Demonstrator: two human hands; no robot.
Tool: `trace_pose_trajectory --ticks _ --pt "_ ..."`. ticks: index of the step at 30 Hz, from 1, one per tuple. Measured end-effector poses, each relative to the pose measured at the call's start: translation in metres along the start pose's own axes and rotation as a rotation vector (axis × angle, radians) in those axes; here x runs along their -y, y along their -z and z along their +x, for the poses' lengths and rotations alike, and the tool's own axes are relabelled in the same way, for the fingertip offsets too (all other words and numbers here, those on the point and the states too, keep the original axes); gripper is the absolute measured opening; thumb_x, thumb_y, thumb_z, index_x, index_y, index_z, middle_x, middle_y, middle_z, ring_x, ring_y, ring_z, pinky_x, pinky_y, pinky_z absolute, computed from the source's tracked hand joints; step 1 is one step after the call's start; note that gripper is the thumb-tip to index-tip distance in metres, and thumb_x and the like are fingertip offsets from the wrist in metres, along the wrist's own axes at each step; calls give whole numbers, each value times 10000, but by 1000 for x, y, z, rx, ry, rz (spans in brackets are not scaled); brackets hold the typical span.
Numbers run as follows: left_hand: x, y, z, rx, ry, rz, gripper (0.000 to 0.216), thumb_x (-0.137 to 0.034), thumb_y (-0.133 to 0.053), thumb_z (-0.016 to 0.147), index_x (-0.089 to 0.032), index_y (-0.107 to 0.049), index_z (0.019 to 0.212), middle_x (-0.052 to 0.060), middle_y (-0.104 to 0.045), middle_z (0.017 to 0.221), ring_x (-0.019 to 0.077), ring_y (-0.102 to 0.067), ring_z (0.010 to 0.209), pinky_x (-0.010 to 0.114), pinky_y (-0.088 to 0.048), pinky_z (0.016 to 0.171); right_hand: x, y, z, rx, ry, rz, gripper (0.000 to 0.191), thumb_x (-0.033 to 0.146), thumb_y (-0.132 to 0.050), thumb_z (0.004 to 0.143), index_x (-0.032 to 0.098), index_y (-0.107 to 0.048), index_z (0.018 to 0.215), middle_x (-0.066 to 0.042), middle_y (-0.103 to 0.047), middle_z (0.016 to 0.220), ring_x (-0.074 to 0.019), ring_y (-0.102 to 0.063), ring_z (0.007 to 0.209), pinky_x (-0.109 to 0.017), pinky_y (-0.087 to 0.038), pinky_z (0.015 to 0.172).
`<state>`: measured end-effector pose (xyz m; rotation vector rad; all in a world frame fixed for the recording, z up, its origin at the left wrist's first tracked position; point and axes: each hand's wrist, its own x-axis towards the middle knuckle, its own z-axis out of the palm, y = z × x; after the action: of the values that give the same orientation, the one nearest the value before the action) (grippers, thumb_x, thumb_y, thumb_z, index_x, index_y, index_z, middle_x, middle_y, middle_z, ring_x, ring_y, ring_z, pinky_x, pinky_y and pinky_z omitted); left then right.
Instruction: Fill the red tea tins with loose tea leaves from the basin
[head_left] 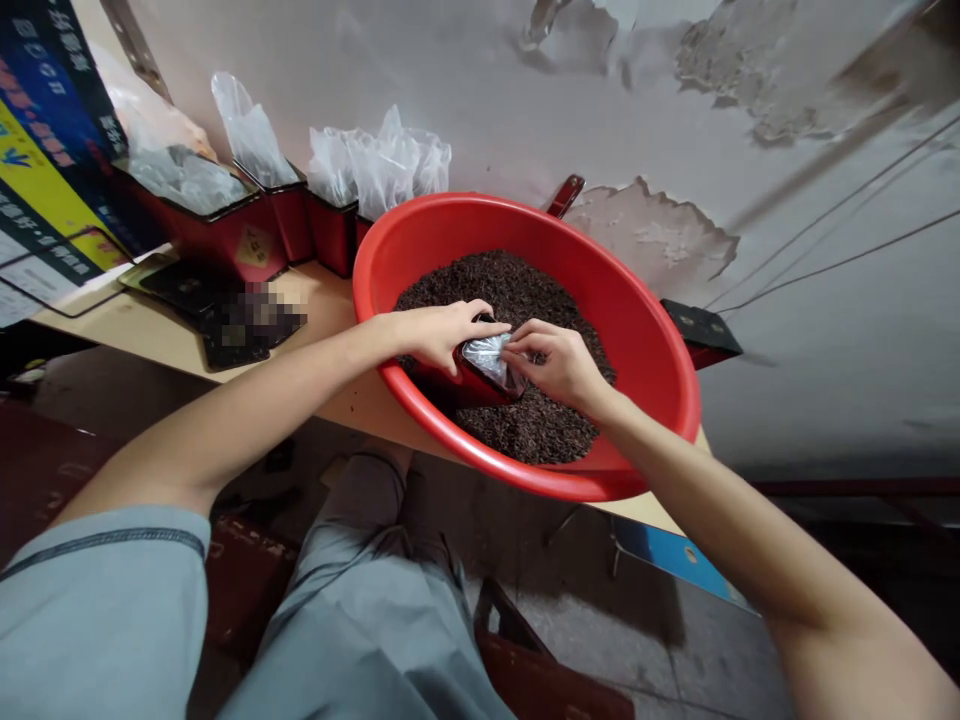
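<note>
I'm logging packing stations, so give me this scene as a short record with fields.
left hand: gripping a dark red container
right hand: pinching the clear plastic bag at its mouth
container position: tilted, inside the basin's rim; whether it rests on the grains is unclear
basin: red, on a table
basin contents: dark loose grains
left of basin: bag-lined containers near the wall; dark flat pieces
right of basin: dark box
</note>
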<state>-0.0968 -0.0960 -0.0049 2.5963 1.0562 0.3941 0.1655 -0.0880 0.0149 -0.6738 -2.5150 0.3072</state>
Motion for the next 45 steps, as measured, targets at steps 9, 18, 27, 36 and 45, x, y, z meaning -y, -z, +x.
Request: trace_pose_trajectory --ticks 9,18,27,36,45 --pt "23 5 5 12 10 -9 1040 -372 -875 734 -260 -430 1668 151 -393 1648 366 -536 1436 427 -441 1212 -12 -14 -30 163 76 -168 782 572 -671 988 174 -457 1627 -270 -414 1600 -452 -430 1480 -687 -448 1184" --pt "-8 32 -25 3 79 -127 926 -537 -808 828 -227 -473 1634 175 -483 1605 353 -546 1444 483 -458 1205 -27 -18 -7 82 217 -60 570 395 -806 872 247 -614 1388 -181 -468 1457 -378 -521 1354 -614 -536 1111" --pt "60 56 -137 -780 919 226 537 -453 -503 1013 -164 -589 1457 194 -658 1451 337 -613 1366 516 -451 1208 2 -22 13 213 -39 -264 561 537 -677 968 121 -620 1340 -311 -401 1666 -488 -550 1393 -686 -490 1090" --pt "83 -21 -205 88 1539 195 1151 -737 -609 904 -116 -121 1742 284 18 1806 475 -6 1677 751 -264 1239 -8 -64 41 138 12 -253 709 500 -286 1083 122 -367 1677 -265 -468 1659 -470 -513 1466 -734 -432 1134" --pt "89 -15 -212 95 1326 497 725 -521 -647 979 -4 -543 1475 358 -604 1467 461 -557 1408 571 -442 1155 -1 -69 41 73 46 -279 643 385 -303 1072 85 -498 1607 -292 -517 1603 -443 -583 1380 -652 -471 1140"
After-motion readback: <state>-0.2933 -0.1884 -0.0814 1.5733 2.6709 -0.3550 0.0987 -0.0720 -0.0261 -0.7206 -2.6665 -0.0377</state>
